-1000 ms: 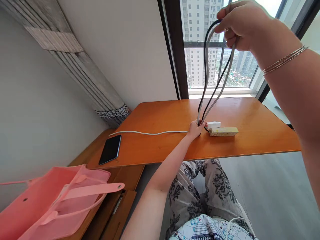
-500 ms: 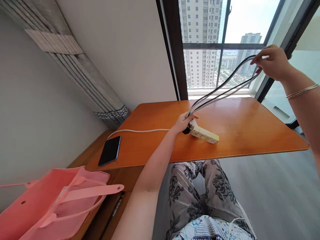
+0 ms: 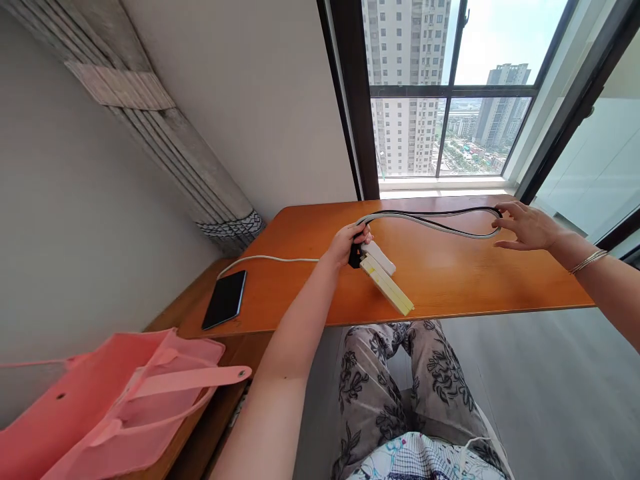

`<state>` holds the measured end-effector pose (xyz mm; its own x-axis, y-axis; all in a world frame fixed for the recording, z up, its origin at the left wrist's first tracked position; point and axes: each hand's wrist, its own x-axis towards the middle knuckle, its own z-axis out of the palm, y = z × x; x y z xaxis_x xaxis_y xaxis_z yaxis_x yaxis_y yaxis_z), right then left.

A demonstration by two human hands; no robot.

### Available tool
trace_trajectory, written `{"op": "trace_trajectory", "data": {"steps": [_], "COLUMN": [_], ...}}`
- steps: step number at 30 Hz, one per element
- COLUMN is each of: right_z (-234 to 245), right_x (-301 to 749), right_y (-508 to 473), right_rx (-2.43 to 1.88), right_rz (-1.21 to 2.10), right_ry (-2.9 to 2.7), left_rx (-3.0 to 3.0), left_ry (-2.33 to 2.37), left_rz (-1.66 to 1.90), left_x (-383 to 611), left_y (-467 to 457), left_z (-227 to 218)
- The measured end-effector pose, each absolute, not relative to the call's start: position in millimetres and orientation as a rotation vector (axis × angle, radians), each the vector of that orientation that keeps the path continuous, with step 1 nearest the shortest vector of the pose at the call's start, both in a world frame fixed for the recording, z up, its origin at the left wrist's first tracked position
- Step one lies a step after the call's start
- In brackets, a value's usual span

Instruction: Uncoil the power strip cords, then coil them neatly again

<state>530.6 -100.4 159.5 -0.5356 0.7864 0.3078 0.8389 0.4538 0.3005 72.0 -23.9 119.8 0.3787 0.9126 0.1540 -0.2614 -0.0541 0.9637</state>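
My left hand (image 3: 350, 244) is closed around a bundle of black and white cables (image 3: 425, 215) at its near end, over the desk. Two power strips hang from that grip: a yellowed one (image 3: 387, 287) slanting toward the desk's front edge and a shorter white one (image 3: 380, 257) beside it. A black plug-like block (image 3: 355, 256) shows just below my fingers. The cables stretch rightward in a long loop. At the loop's far end is my right hand (image 3: 525, 227), thumb and fingers apart, its fingertips against the cables.
The wooden desk (image 3: 310, 227) lies under both hands. A dark phone (image 3: 225, 300) rests at its left, by a white cord (image 3: 270, 258) running toward my left hand. A pink bag (image 3: 115, 400) stands lower left. Behind the desk is a window (image 3: 450, 93).
My right hand has come down from in front of the window, and its fingers have spread. The cable loop has dropped nearly level. The power strips have swung, their ends pointing more toward me.
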Motion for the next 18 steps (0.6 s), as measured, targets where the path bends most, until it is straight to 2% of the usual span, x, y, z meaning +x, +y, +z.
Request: {"op": "trace_trajectory", "data": {"steps": [9, 14, 18], "right_z": [96, 94, 108], "right_x": [498, 498, 497], "right_y": [-118, -128, -132], "right_rx": [-1.512, -1.372, -1.341], "right_rz": [-0.548, -0.366, -0.261], "right_ry": [-2.349, -2.517, -2.138], "left_rx": [1.079, 0.999, 1.031], "left_ry": [0.736, 0.818, 0.847], "left_rz": [0.998, 1.081, 1.072], "left_x": [83, 82, 79], "left_y": [-26, -23, -23], "left_z": [126, 121, 116]}}
